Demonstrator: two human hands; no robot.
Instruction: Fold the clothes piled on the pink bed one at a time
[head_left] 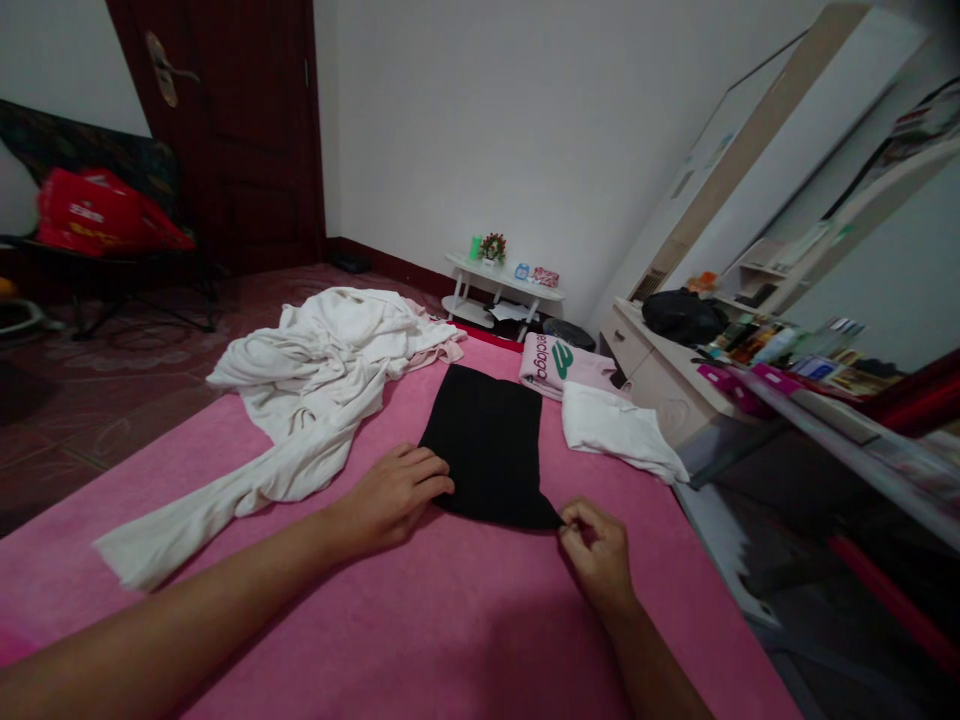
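You are at a fuzzy pink bed cover (465,620), with a crumpled white garment (315,370) left of a flat, folded black cloth (487,440) at its middle. You seem to be smoothing a fold. Your left hand (394,495) presses the cloth's near left edge, fingers flat and gripping nothing. Your right hand (600,555) pinches the near right corner. Any further fold calls for level edges.

Matt black cloth garment (489,445), fuzzy pink bedcover (465,620), crumpled white fabric (315,385), dark door (240,130), seemingly glossy wood
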